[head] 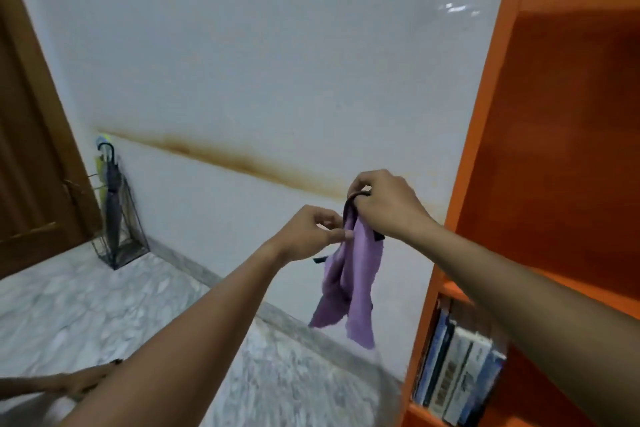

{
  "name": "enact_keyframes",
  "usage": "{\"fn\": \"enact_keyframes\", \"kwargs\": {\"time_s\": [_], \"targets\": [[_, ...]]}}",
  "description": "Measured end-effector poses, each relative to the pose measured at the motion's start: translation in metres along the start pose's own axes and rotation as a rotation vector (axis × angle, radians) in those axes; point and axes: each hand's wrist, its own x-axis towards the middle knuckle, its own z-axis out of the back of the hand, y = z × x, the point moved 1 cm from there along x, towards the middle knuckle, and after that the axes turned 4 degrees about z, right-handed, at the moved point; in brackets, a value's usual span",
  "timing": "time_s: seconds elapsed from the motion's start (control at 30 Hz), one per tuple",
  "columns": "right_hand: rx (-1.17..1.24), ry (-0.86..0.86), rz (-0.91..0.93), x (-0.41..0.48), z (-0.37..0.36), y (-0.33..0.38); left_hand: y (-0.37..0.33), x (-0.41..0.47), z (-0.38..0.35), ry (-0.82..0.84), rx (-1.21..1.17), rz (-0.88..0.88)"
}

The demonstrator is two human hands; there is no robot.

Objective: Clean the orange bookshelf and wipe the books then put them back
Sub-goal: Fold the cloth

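Wall [259, 45]: pale, glossy, with a patch of reflected light [457, 3] high at right.
Stain [214, 158]: brownish streak running across the wall.
Door [31, 149]: brown wood, at left edge.
Wire stand [121, 246]: dark, on the floor beside the door, against the wall; holds folded umbrellas [112, 204].
Floor [104, 315]: grey-white marbled stone.
Skirting [187, 262]: grey strip along the wall's foot.

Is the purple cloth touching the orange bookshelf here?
No, the purple cloth hangs in the air from the right hand and left hand, apart from the orange bookshelf.
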Motion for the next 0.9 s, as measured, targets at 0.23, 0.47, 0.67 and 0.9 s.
{"fn": "enact_keyframes", "kwargs": {"time_s": [0.23, 0.47, 0.67, 0.9], "targets": [[-0.001, -0.199, 0.022, 0.070, 0.194, 0.139, -0.206, 0.007, 0.135, 0.027, -0.261, -0.036], [-0.097, -0.375, 0.007, 0.118, 0.333, 0.210, -0.410, 0.030, 0.221, -0.133, -0.176, -0.236], [0.140, -0.443, 0.071, 0.159, 0.339, 0.226, -0.482, 0.062, 0.230, -0.155, -0.016, -0.353], [0.212, -0.783, -0.125, 0.236, 0.319, 0.197, -0.467, 0.161, 0.260, -0.041, 0.058, -0.436]]}}
